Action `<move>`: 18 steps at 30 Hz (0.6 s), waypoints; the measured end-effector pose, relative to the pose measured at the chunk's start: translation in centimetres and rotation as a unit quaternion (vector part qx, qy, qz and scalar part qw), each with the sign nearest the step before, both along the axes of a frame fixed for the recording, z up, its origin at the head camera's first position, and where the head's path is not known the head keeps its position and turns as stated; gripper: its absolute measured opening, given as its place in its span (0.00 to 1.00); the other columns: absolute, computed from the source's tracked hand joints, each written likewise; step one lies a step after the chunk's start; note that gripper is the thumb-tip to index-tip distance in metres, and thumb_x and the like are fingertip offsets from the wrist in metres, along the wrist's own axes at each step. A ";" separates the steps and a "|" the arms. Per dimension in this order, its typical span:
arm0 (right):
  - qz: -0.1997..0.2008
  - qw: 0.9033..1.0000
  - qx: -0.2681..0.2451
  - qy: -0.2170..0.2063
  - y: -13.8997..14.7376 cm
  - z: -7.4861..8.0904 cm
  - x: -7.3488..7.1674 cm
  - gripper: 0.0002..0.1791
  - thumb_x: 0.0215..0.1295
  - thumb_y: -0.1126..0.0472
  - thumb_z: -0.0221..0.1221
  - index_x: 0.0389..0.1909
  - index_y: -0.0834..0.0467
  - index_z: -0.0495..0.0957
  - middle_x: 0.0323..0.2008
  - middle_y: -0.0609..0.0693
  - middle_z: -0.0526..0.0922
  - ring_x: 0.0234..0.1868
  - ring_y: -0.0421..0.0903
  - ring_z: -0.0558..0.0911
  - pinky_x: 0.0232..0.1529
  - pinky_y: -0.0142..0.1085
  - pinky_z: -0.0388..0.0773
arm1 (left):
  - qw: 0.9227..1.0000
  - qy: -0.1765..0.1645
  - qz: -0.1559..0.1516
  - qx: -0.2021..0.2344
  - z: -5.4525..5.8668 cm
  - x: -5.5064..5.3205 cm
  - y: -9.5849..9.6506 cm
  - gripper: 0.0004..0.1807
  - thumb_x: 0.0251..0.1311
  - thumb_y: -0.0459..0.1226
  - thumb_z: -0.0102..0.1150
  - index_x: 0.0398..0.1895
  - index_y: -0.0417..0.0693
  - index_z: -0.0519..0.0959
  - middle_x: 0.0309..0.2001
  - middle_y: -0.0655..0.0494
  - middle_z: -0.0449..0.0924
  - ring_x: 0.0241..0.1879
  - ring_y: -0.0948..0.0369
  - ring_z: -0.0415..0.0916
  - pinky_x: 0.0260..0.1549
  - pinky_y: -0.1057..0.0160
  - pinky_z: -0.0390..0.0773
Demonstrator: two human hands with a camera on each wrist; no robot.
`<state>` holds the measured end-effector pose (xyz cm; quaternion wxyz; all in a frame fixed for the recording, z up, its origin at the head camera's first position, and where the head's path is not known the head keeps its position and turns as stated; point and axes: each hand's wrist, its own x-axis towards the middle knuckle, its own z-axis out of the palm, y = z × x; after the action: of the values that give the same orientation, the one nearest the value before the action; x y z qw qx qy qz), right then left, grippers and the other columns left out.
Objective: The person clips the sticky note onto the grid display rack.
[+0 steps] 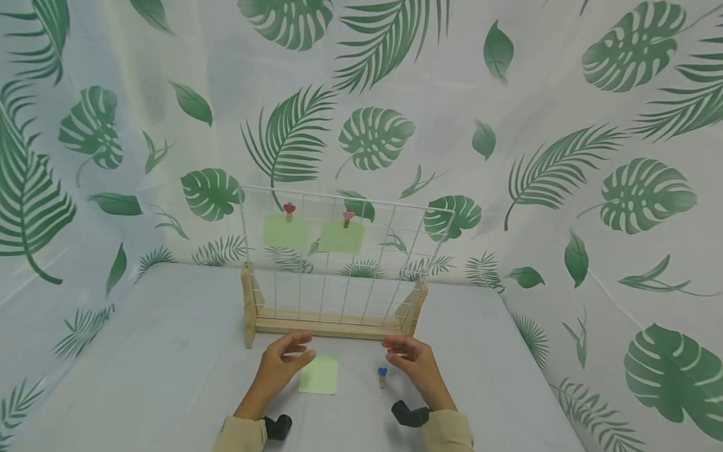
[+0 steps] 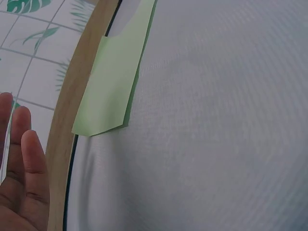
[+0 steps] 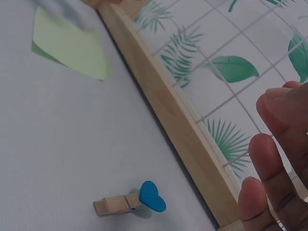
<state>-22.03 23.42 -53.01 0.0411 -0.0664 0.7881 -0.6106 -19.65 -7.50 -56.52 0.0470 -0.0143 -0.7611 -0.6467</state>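
My left hand [image 1: 285, 359] hovers over the table with loosely bent fingers and nothing in them. Just right of it lies a light green sticky note [image 1: 319, 376], flat on the cloth. On the other side my right hand [image 1: 415, 361] is likewise raised, its fingers relaxed and holding nothing. Below its fingertips a small wooden clothespin with a blue heart [image 3: 127, 202] lies on the table. Behind both hands stands a white wire grid rack [image 1: 333, 295] on a wooden base. Two green notes hang on it, one under a red-heart clothespin [image 1: 289, 210], the other under a pink-heart clothespin [image 1: 348, 218].
The rack's wooden base bar [image 1: 327, 328] runs across just beyond the fingertips. A pale cloth covers the table [image 1: 181, 351]. A leaf-printed curtain [image 1: 440, 150] closes off the back and sides. Black wrist mounts [image 1: 410, 414] sit at both cuffs.
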 end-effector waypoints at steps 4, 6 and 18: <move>-0.013 1.000 0.008 -0.011 0.0 -0.4 0.1 0.16 0.70 0.71 0.68 0.56 0.69 0.84 0.54 0.61 0.88 0.54 0.52 0.84 0.52 0.33 0.79 | 1.000 -0.010 -0.004 0.005 -0.4 -0.1 0.0 0.21 0.67 0.34 0.74 0.61 0.40 0.84 0.59 0.45 0.87 0.55 0.51 0.83 0.52 0.61 0.82; -0.019 1.000 0.007 -0.016 0.0 -0.7 0.2 0.16 0.70 0.71 0.68 0.56 0.70 0.84 0.54 0.61 0.89 0.53 0.51 0.84 0.50 0.33 0.79 | 1.000 -0.014 -0.005 0.005 -0.6 -0.2 0.0 0.21 0.67 0.34 0.74 0.61 0.40 0.84 0.59 0.45 0.87 0.56 0.51 0.83 0.53 0.60 0.82; -0.025 0.999 0.000 -0.030 0.1 -2.5 0.7 0.19 0.69 0.71 0.67 0.58 0.72 0.82 0.53 0.64 0.89 0.49 0.43 0.85 0.48 0.32 0.78 | 0.999 -0.043 0.004 -0.017 -1.5 0.1 0.1 0.21 0.65 0.35 0.76 0.60 0.42 0.86 0.57 0.45 0.87 0.53 0.51 0.85 0.53 0.55 0.85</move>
<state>-21.36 23.57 -55.52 0.0500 -0.0283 0.7879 -0.6131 -19.50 -7.44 -58.02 0.0164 0.0154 -0.7736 -0.6332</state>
